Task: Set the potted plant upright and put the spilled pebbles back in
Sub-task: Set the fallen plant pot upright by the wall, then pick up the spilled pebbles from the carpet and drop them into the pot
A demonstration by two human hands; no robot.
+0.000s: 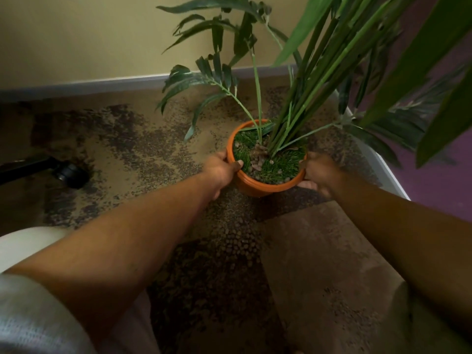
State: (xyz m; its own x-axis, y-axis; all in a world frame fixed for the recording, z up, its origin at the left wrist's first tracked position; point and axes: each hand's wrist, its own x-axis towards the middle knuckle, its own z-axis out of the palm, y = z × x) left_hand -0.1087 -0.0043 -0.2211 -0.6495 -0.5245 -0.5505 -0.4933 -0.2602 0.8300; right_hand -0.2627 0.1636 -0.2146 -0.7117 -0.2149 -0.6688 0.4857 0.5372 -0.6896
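- Orange pot (258,188): stands on the patterned carpet (132,149), mouth up, near the corner where the yellow wall (76,34) meets the purple wall (439,185); whether it sits fully level I cannot tell.
- Plant (301,103): long green stems rising from the pot's middle and leaning up toward the right; fronds spread over the carpet and across the top of the view.
- Pot filling: green grass-like matting around the stems; brownish pebbles (256,164) lying in the centre and along the near inner edge.
- My left hand (221,169): clasped on the pot's left rim, thumb hooked over the lip, fingers wrapped round the outer wall.
- My right hand (318,173): clasped on the right rim, fingers curled under the pot's side; somewhat blurred.
- Carpet: tan with dark speckled patches; loose pebbles on it I cannot tell apart from the pattern.
- Chair caster (69,175): black, on the carpet, well apart at far left.
- Skirting board (102,84): pale, along the yellow wall's foot.
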